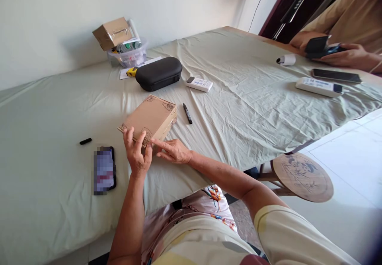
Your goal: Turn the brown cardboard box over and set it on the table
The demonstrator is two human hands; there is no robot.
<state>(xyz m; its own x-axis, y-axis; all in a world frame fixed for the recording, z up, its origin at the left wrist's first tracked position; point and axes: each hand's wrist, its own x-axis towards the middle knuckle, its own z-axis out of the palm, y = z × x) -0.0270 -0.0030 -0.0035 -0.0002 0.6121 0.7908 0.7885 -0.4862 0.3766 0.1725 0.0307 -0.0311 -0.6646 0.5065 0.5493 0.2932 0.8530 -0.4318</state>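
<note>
A brown cardboard box (146,115) with scribbled pen drawings at its top corners lies on the cloth in front of me. My left hand (137,155) holds its near left end, fingers bent over the top and thumb near the front corner. At that same corner, my right hand (174,150) touches the box with its index finger stretched out; the other fingers are partly curled and hold nothing visible. Right of the box lies a black marker (187,113), and a black cap (85,141) rests to the left. Closer to me is a phone (104,171) with a blurred screen.
Beyond the box are a black zip case (159,73), a white device (199,84) and a plastic basket (131,58) carrying a carton (112,33). Another person's hands (343,56) hold a dark object at right. A round stool (303,176) stands beside the table.
</note>
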